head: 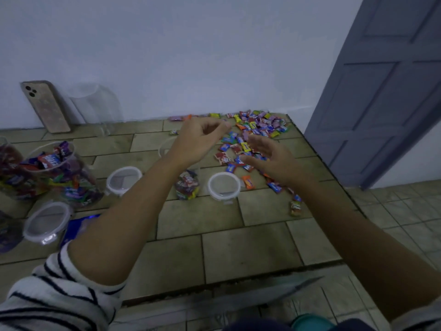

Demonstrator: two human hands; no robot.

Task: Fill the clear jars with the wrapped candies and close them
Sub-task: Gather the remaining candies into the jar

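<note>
Head view, big to small: tiled ledge (238, 247) runs along the wall, grey door (381, 103) at right. On the ledge at left is the full jar (64, 177), packed w/ candy to the rim, no lid on. Beside it at the frame edge is the edge jar (7, 168), also holding candy; its top is cut off, so can't tell if it's closed. Empty jar (95, 106) stands back by the wall, nothing in it. Low jar (187, 185) sits mid-ledge under the L forearm, only the bottom filled. L hand (202, 137) hovers over that jar's mouth, fingers curled in loosely; it's blurred, can't tell if it holds a candy. R hand (269, 161) is spread, fingers relaxed, just over the near edge of the pile, gripping nothing. 3 lids lie flat & loose: left lid (47, 223), mid lid (124, 180), right lid (224, 186) just beside the low jar. Phone (45, 106) leans on the wall. Candies (257, 130) lie scattered in the far right corner, plenty left. My read: approx halfway at best. One jar is full, one barely started, one untouched, no lid seen on any. Rest is scooping, then capping.
</note>
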